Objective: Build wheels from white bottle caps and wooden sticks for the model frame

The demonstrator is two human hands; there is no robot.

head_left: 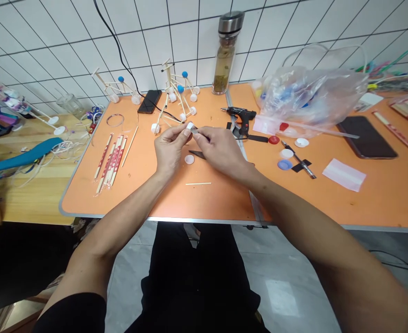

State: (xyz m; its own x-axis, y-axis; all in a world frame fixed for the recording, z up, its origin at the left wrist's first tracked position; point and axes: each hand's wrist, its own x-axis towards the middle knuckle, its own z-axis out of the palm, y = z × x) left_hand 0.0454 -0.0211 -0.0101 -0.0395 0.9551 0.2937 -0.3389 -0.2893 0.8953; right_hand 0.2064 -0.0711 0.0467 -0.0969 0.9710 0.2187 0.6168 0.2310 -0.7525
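Observation:
Over the middle of the table, my left hand pinches a small white bottle cap between thumb and fingers. My right hand is closed around a pair of scissors, mostly hidden by the fingers; one dark blade sticks out to the left beneath the hand. Another metal part shows at the cap, touching or very near it. On the table just below the hands lies a white round disc. A short thin wooden stick lies nearer the front edge.
Stick models with cap wheels stand behind my hands. Wrapped chopsticks lie left. To the right are a glue gun, loose caps, a craft knife, a phone and a plastic bag. A glass bottle stands at the back.

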